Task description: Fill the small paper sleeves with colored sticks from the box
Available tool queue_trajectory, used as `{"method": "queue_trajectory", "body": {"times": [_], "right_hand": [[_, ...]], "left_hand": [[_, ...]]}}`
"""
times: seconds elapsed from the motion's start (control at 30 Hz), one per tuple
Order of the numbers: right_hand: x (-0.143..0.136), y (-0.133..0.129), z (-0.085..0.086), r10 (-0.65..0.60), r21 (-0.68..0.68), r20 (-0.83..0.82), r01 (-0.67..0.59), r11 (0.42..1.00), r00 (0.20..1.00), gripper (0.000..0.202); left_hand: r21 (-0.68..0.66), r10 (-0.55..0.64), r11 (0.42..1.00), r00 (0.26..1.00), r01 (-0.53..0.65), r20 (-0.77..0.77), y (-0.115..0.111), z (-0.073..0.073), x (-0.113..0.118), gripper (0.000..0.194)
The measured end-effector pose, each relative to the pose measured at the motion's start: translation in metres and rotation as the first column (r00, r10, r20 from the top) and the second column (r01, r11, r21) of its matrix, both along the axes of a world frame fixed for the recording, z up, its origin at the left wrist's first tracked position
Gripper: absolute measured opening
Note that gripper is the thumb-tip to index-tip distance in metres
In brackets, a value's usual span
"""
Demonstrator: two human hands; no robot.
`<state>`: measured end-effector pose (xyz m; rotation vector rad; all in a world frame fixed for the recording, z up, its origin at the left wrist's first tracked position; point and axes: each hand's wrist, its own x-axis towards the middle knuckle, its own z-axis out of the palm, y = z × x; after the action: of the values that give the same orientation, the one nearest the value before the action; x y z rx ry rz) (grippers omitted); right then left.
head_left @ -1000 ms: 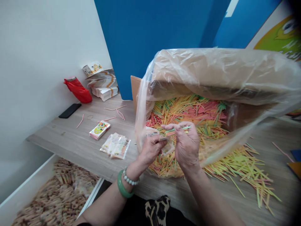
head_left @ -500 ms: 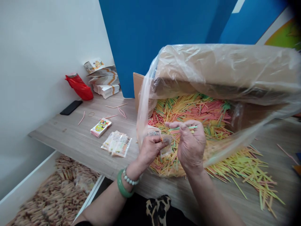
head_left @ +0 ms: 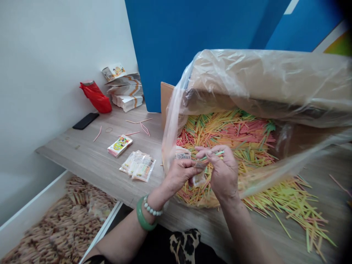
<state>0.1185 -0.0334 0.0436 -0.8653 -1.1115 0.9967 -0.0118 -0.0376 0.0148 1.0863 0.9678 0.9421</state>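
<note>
My left hand [head_left: 180,175], with a bead bracelet and green bangle at its wrist, pinches a small clear printed packet [head_left: 199,179]. Fingers of my right hand [head_left: 224,174] are closed on a few thin coloured sticks [head_left: 218,153], green and pale ones among them. Their left ends meet the packet's upper edge; whether they are inside it I cannot tell. Both hands are over a large box lined with clear plastic [head_left: 176,99], full of loose coloured sticks [head_left: 233,128]. Another printed packet [head_left: 183,153] lies just behind my left hand.
Filled packets [head_left: 140,167] lie left of the box, near a stack of printed cards [head_left: 120,145]. Farther back are a black phone [head_left: 85,121], a red bag [head_left: 96,97] and folded cartons [head_left: 126,91]. Loose sticks [head_left: 294,205] spill at right. A full drawer [head_left: 60,220] stands below left.
My right hand has moved left and slightly down, bringing the sticks to the packet. My left hand still pinches the packet. The view has shifted slightly.
</note>
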Motion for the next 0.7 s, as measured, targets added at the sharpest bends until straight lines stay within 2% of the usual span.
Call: {"method": "queue_trajectory", "body": {"times": [0.13, 0.2, 0.27, 0.33, 0.53, 0.63, 0.7], "right_hand": [[0.007, 0.005, 0.001, 0.138, -0.108, 0.094, -0.128, 0.986, 0.986, 0.010], [0.009, 0.007, 0.001, 0.169, -0.144, 0.105, -0.153, 0.978, 0.980, 0.012], [0.011, 0.008, 0.000, 0.177, -0.178, 0.105, -0.156, 0.971, 0.979, 0.014], [0.014, 0.010, -0.003, 0.179, -0.205, 0.112, -0.153, 0.967, 0.978, 0.015], [0.028, 0.009, -0.008, 0.307, -0.249, 0.285, -0.239, 0.938, 0.908, 0.020], [0.035, 0.006, -0.008, 0.172, -0.172, 0.235, -0.133, 0.976, 0.957, 0.038], [0.035, 0.004, -0.008, 0.103, -0.142, 0.206, -0.074, 0.987, 0.973, 0.037]], "left_hand": [[0.040, -0.018, 0.999, 1.000, 0.018, -0.018, 0.001, 0.000, 0.000, 0.046], [0.158, 0.002, 0.987, 0.997, 0.010, -0.075, 0.003, 0.001, 0.000, 0.045], [0.317, 0.053, 0.948, 0.990, -0.010, -0.128, 0.006, 0.002, 0.000, 0.043], [0.389, 0.086, 0.921, 0.989, -0.034, -0.117, 0.008, 0.000, 0.001, 0.038], [0.150, 0.123, 0.977, 0.974, -0.153, 0.193, 0.010, -0.016, 0.005, 0.032], [0.103, 0.106, 0.985, 0.952, -0.140, 0.286, 0.009, -0.018, 0.003, 0.032], [0.117, 0.089, 0.985, 0.954, -0.127, 0.285, 0.008, -0.016, 0.002, 0.033]]}}
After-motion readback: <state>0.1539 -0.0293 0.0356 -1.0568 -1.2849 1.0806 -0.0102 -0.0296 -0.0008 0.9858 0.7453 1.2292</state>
